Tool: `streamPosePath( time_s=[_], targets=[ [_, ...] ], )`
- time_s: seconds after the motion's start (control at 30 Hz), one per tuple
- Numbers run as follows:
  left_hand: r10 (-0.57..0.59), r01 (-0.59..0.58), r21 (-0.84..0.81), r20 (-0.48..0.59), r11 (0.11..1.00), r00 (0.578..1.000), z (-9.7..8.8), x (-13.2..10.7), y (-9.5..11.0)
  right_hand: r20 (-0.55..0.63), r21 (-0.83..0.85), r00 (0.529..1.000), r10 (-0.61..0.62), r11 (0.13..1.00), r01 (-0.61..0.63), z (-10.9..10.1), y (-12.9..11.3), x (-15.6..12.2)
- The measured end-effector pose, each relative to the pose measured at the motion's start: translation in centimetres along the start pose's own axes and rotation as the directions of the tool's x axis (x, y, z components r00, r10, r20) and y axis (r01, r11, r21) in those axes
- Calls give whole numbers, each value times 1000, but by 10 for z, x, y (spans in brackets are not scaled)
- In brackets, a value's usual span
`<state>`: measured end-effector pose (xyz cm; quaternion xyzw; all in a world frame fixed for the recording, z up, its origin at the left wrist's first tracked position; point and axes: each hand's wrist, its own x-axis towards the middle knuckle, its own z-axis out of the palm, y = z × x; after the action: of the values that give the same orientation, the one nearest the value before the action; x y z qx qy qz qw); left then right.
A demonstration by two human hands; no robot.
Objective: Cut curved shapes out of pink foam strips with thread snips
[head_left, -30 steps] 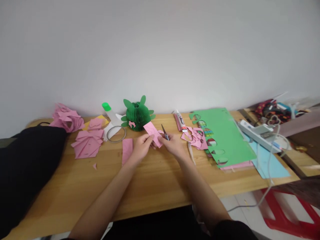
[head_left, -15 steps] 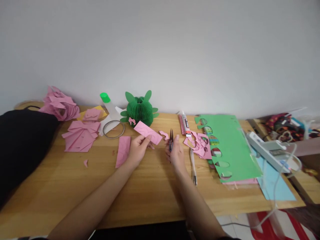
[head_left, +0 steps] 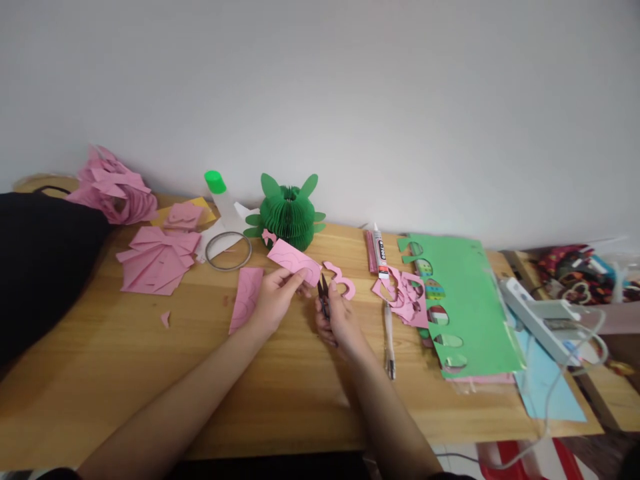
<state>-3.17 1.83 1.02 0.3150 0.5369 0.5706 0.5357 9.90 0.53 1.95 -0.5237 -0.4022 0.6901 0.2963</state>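
Observation:
Between the thumb and fingers of my left hand point(head_left: 273, 300) is a pink paper strip point(head_left: 290, 259) with curved outlines drawn on it. My right hand point(head_left: 337, 320) grips small dark scissors point(head_left: 324, 297), their blades parted and their tips close to the strip's right end. Just beyond the scissors lies a curled pink paper cut-out point(head_left: 345, 283). A second pink strip point(head_left: 245, 300) with drawn lines rests flat, partly behind my left hand. Behind the held strip stands a green pleated paper ball point(head_left: 287, 217) with leaf-shaped pieces.
Folded pink paper point(head_left: 157, 260), a tape ring point(head_left: 229, 250) and a green-capped bottle point(head_left: 220, 193) are on the left. To the right are a glue tube point(head_left: 381, 253), pink scraps point(head_left: 407, 297), a pen point(head_left: 389, 340), a green sheet point(head_left: 475, 307) and a power strip point(head_left: 540, 320).
My right hand has brought the scissors left, up to the strip's right end, and their blades have parted wider. The curled cut-out shows more fully. The camera view has shifted slightly.

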Motion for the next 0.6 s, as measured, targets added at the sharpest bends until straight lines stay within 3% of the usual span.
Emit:
streamPosePath(
  time_s=[0.3, 0.6],
  targets=[
    [28, -28, 28, -2, 999, 1000, 0, 2, -1, 10, 71, 984, 177, 982, -177, -3, -10, -5],
    [18, -26, 104, 83, 994, 996, 0, -3, 0, -60, 122, 980, 189, 976, -181, -2, -12, -2]
  ],
)
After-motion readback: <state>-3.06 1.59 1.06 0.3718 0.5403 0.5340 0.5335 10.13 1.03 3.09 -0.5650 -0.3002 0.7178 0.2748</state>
